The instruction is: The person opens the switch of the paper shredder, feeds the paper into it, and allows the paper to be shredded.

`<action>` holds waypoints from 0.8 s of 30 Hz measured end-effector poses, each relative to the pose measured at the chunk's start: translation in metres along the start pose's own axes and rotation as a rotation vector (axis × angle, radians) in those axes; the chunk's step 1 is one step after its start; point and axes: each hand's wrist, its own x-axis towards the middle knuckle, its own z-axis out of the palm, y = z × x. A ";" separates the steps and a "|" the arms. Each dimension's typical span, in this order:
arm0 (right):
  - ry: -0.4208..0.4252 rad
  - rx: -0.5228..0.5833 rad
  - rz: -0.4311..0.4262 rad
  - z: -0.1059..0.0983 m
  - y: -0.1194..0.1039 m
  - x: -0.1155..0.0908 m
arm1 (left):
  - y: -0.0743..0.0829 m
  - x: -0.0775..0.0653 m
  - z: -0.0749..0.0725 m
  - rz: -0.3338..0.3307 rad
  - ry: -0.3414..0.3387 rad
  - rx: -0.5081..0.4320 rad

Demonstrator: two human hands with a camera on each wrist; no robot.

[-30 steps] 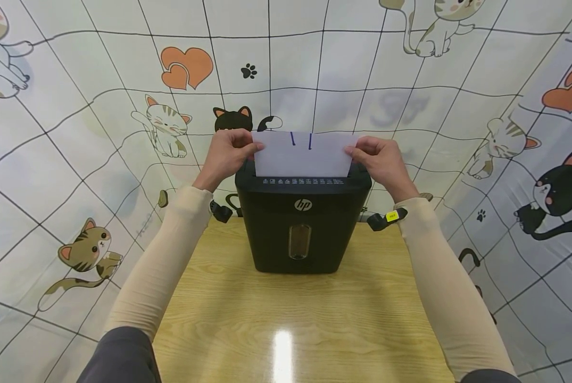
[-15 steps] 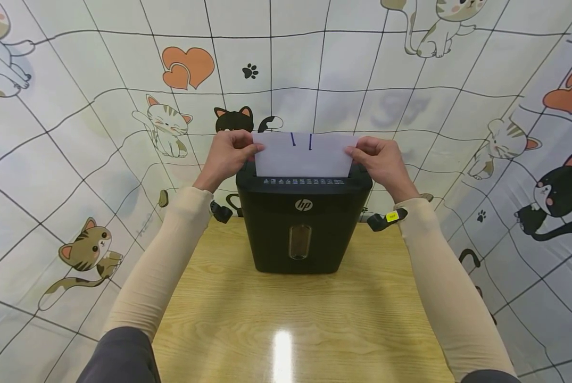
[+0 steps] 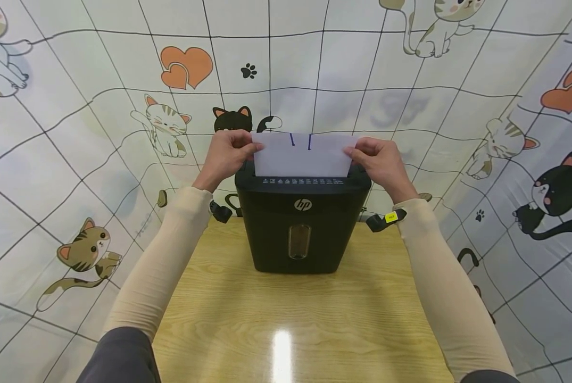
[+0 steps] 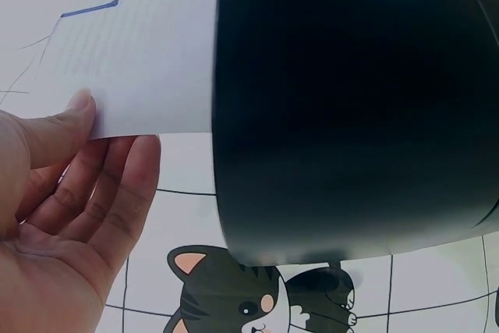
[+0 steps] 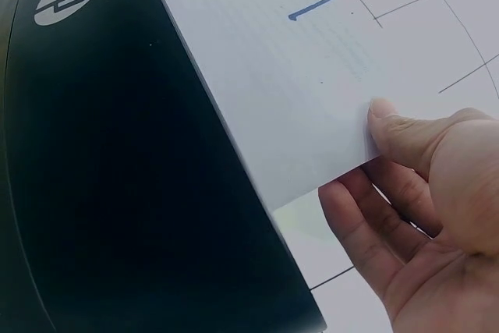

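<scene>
A white sheet of paper with two short blue pen strokes near its upper edge stands upright at the top of a black HP paper shredder. Its lower part is hidden behind the shredder's front rim. My left hand pinches the sheet's left side between thumb and fingers. On the opposite side, my right hand pinches the right edge the same way. Both wrist views show the thumb on the near face of the paper, with the other fingers behind or below its edge.
The shredder stands on a light wooden table, near its back edge. Behind and at both sides hangs a white cloth with grid lines and cartoon cats. A small window shows in the shredder's front.
</scene>
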 end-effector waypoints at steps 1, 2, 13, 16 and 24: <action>-0.001 -0.003 0.002 0.000 0.000 0.000 | 0.000 0.000 0.000 0.000 0.002 0.003; -0.003 -0.010 0.003 0.000 0.000 0.000 | 0.000 0.000 0.000 0.001 0.002 0.003; -0.030 -0.040 0.027 0.002 0.008 -0.001 | -0.007 -0.002 0.003 -0.007 -0.049 0.013; -0.027 -0.054 0.025 0.003 0.011 -0.001 | -0.010 -0.003 0.004 -0.009 -0.064 0.020; -0.022 -0.077 0.031 0.006 0.016 0.000 | -0.015 -0.006 0.007 -0.060 -0.102 0.030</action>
